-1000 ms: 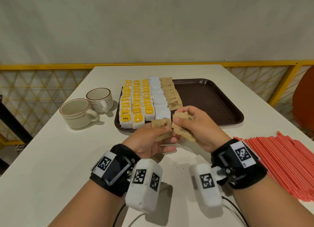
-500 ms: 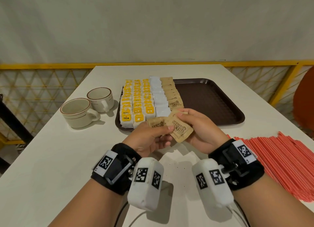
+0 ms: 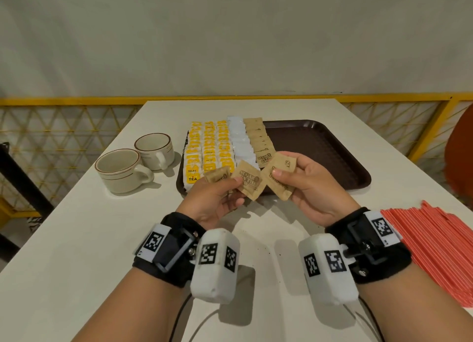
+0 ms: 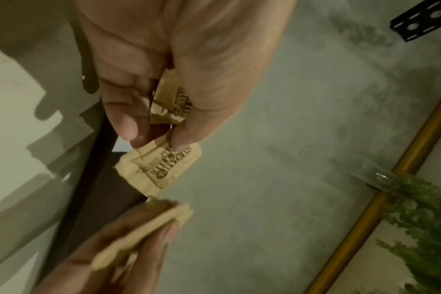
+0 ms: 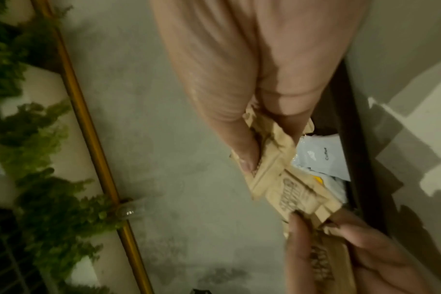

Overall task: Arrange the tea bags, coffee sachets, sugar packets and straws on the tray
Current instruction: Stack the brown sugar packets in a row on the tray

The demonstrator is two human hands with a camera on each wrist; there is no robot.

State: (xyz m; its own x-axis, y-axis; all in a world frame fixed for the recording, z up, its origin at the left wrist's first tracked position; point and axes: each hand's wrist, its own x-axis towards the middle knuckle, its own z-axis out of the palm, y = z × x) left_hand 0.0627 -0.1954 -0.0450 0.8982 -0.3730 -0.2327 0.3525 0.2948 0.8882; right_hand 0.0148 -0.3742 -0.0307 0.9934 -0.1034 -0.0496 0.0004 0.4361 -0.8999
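My left hand [image 3: 225, 188] pinches two brown sugar packets [image 3: 249, 184] between thumb and fingers, just in front of the brown tray [image 3: 320, 149]; one packet [image 4: 161, 169] hangs from the fingertips, another [image 4: 173, 103] sits deeper in the palm. My right hand [image 3: 289, 174] grips a small stack of brown sugar packets [image 3: 277, 177] [image 5: 285, 175] close beside the left. On the tray's left half lie rows of yellow tea bags [image 3: 210, 149], white coffee sachets [image 3: 242, 144] and brown sugar packets [image 3: 258, 139]. Red straws [image 3: 435, 249] lie piled on the table at the right.
Two cream cups [image 3: 120, 170] [image 3: 153, 149] stand on the white table [image 3: 76, 239] left of the tray. The tray's right half is bare. A yellow railing [image 3: 422, 98] runs behind the table, and an orange chair [image 3: 460, 157] stands at the far right.
Both hands have risen and spread slightly apart. My left hand has drawn a sugar packet off the right hand's stack, and the packets now fan out face up.
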